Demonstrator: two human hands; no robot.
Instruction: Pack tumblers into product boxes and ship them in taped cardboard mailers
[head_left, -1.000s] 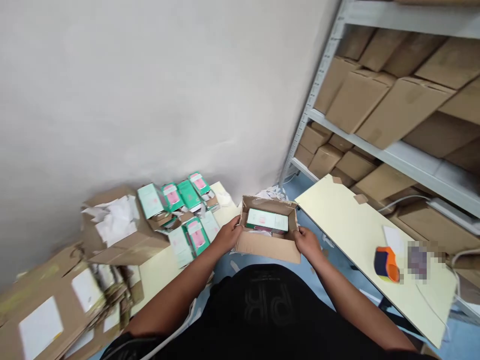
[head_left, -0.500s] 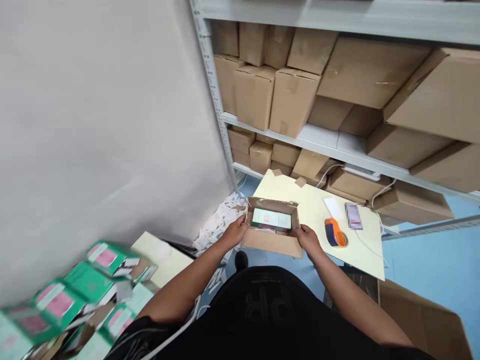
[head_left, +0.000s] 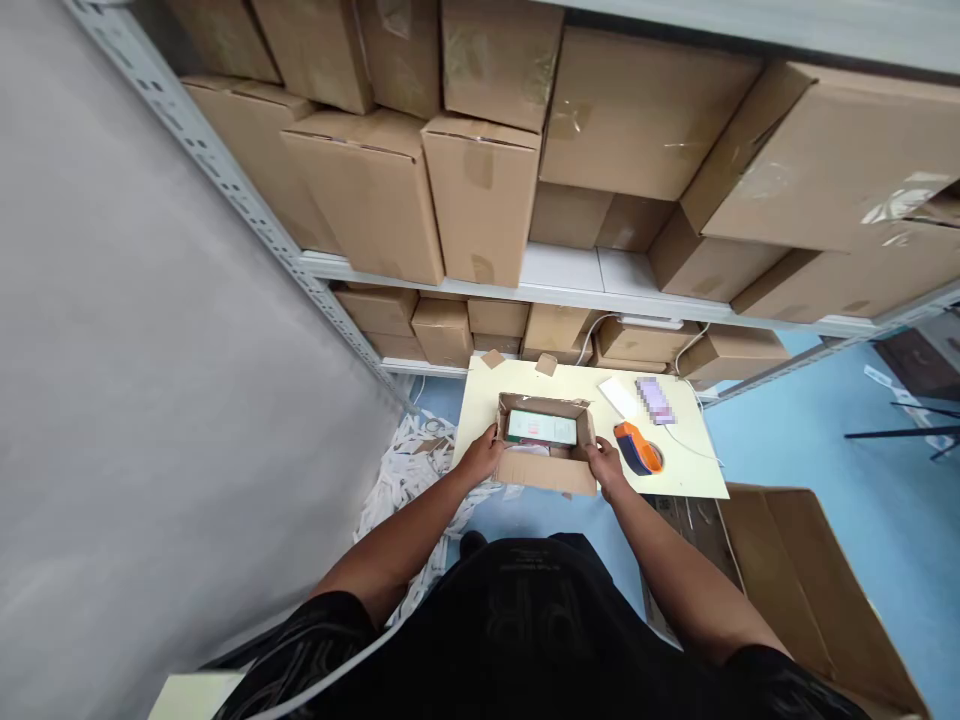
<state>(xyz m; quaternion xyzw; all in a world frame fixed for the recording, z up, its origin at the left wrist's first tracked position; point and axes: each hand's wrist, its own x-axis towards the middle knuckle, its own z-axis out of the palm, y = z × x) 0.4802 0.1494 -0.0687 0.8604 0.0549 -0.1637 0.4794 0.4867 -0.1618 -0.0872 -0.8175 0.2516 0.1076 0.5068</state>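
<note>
Between my two hands is an open cardboard box [head_left: 544, 470], its front flap folded outward toward me. My left hand [head_left: 480, 455] grips the box's left side, and my right hand [head_left: 604, 466] grips its right side. Inside lies a white and green carton [head_left: 541, 427] with a small red mark on top. Something white shows in front of that carton, too small to name. The box is held at the near edge of a pale yellow table [head_left: 679, 470]. An orange and dark blue tape dispenser [head_left: 637, 448] rests on the table, right of my right hand.
Shelves [head_left: 450, 283] full of cardboard boxes stand behind the table. On the table lie a white card [head_left: 618, 397], a phone-like item [head_left: 655, 400] with a cable, and cardboard scraps [head_left: 546, 364]. Paper strips [head_left: 397, 480] litter the floor at left. A large open carton [head_left: 810, 580] stands at right.
My view has swung to the right, so the green cartons at lower left are out of sight. Both hands still hold the box, which is now over the table's near edge.
</note>
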